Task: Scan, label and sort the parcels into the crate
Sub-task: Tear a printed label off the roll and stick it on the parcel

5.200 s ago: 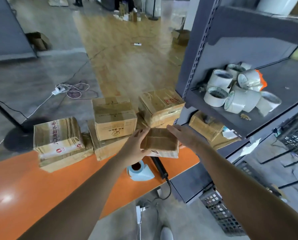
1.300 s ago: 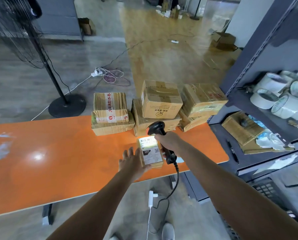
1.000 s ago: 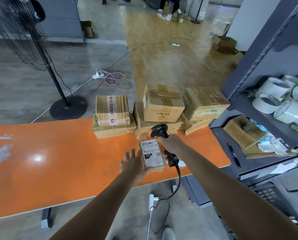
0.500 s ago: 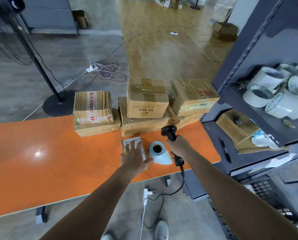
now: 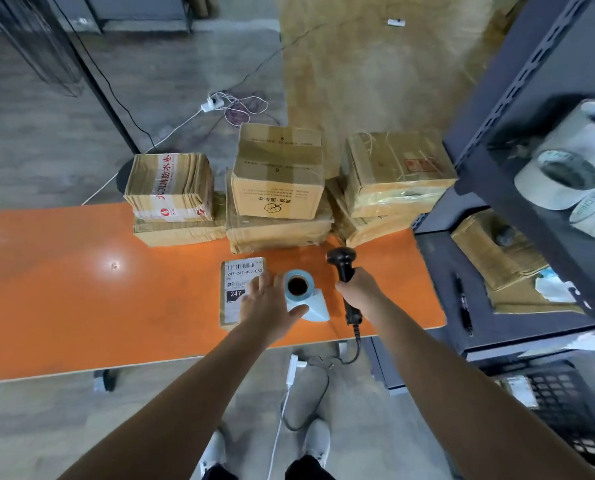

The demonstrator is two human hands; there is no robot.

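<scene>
Parcel lying flat on surface under left hand, fingers spread, thumb touching label roll. Right hand gripping scanner, now moving off parcel, beyond roll. Scan likely done; labelling coming next.

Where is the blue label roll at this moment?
Head view: the label roll stands on the orange table, between the small labelled parcel and the scanner in the right hand.
</scene>
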